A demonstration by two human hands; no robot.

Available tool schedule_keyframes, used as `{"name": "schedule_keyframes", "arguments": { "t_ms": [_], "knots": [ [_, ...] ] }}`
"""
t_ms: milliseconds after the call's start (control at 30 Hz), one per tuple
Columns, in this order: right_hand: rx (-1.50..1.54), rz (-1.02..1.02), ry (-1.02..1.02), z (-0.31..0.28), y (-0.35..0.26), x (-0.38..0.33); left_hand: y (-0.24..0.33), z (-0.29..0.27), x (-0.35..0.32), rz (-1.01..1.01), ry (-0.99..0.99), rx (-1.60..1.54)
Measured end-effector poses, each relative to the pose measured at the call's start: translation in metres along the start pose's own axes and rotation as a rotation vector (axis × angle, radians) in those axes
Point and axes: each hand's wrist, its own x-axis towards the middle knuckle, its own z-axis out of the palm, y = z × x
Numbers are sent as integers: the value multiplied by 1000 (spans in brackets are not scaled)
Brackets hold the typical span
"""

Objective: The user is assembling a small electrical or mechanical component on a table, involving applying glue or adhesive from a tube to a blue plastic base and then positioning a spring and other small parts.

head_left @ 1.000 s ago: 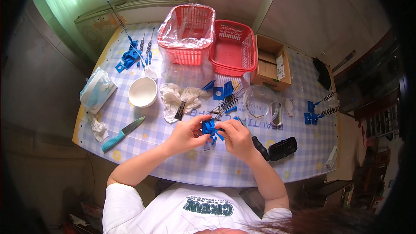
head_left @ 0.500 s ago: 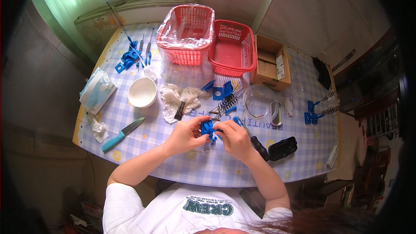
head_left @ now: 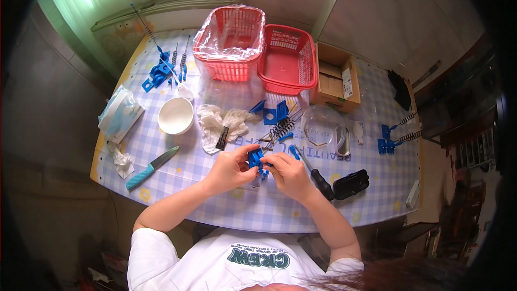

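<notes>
Between thumb and fingers, my left hand (head_left: 232,168) grips a blue plastic bracket (head_left: 255,157) above the middle of the near table. My right hand (head_left: 291,173) presses against the bracket's right side with pinched fingers; any small part between them is too hidden to name. Just below lie a few small blue pieces (head_left: 263,174) and tiny bits. Beyond my hands is a heap of dark coil springs (head_left: 284,127) with more blue brackets (head_left: 270,116). A screwdriver (head_left: 321,183) with a black handle rests to the right of my right hand.
A knife (head_left: 152,168) with a turquoise handle and a white bowl (head_left: 176,116) are left. Red baskets (head_left: 229,68), (head_left: 288,85) and a cardboard box (head_left: 336,101) stand behind. A black case (head_left: 351,185) and clear round lid (head_left: 321,125) sit right. Crumpled tissue (head_left: 211,120) lies centre-left.
My right hand has shifted slightly left, bringing its fingers closer against the blue bracket. My left hand still holds the bracket in nearly the same spot.
</notes>
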Motion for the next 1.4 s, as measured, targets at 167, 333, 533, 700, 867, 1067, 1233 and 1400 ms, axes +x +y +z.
{"name": "schedule_keyframes", "arguments": {
  "t_ms": [167, 333, 533, 700, 867, 1067, 1233, 1400],
  "knots": [
    [49, 32, 13, 2, 1, -1, 1, 2, 0, 51, 37, 35],
    [114, 54, 21, 6, 4, -4, 1, 4, -3, 124, 104, 211],
    [144, 79, 34, 7, -2, -3, 16, 0, -6, 123, 65, 359],
    [513, 247, 106, 7, -2, -3, 33, 0, -4, 135, 111, 159],
    [925, 367, 54, 3, 1, -9, 34, -9, -1, 208, 28, 302],
    [962, 272, 91, 3, -3, -11, 26, -10, 1, 395, 16, 163],
    [362, 111, 80, -4, -7, -7, 23, -9, 1, 482, 5, 141],
    [208, 3, 202, -3, -12, -2, 23, -8, 0, 517, -15, 179]
  ]
}}
